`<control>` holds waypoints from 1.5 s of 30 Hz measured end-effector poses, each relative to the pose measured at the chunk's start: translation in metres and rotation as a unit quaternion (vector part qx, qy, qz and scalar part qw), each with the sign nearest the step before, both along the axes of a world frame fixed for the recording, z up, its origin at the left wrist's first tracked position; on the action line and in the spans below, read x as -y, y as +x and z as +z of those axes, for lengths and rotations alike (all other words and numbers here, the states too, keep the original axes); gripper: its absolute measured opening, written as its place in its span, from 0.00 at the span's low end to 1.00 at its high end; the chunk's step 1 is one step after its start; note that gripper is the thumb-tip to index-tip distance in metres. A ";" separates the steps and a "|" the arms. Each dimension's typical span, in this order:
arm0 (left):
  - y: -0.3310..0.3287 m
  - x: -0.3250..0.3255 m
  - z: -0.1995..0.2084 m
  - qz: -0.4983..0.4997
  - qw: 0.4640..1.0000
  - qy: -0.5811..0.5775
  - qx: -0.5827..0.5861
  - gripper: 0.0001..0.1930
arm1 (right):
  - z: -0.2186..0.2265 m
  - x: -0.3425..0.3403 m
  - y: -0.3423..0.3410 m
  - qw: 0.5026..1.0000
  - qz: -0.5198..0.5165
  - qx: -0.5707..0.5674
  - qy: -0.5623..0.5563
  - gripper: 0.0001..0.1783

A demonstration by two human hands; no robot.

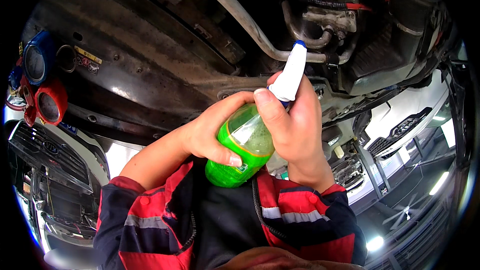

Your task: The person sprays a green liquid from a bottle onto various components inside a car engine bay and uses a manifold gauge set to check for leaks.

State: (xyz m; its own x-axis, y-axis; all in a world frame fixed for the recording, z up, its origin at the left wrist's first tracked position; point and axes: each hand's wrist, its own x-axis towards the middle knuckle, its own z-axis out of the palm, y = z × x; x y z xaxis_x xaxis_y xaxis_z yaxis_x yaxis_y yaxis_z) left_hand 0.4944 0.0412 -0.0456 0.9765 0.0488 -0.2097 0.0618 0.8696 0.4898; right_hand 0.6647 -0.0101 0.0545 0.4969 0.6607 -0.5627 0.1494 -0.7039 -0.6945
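Observation:
A green spray bottle with a white trigger head and a blue nozzle tip is tilted up in front of my chest. Around its clear green body wraps my left hand, thumb across the label. My right hand is closed around the neck and trigger head, its thumb along the near side. The nozzle points at metal pipes and a pipe fitting in the engine bay, with what looks like a fine mist beside them. The fingers behind the trigger are hidden.
At the left hangs a gauge set with a blue gauge and a red gauge. A long bent pipe crosses near the fitting. Other cars with front parts exposed stand at the left and right. A black plastic housing lies right of the pipes.

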 end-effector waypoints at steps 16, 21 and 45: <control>0.002 0.005 -0.003 0.006 0.998 0.059 -0.020 0.54 | -0.003 0.002 0.000 0.997 -0.058 -0.055 0.014 0.23; 0.002 0.002 -0.003 0.004 0.992 0.122 -0.005 0.55 | -0.005 0.016 -0.005 0.997 -0.059 -0.042 0.041 0.27; 0.024 0.005 0.037 -0.008 0.928 0.367 0.055 0.50 | -0.002 0.093 -0.010 0.952 -0.135 -0.150 0.231 0.49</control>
State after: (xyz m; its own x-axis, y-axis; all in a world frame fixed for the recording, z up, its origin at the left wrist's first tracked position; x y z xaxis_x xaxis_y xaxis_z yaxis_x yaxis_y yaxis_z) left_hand 0.5182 0.0364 -0.0084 0.9920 0.1241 -0.0237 -0.0144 0.2977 0.9546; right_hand 0.6549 -0.1036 0.0529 0.5453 0.7436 -0.3868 -0.2475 -0.2980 -0.9219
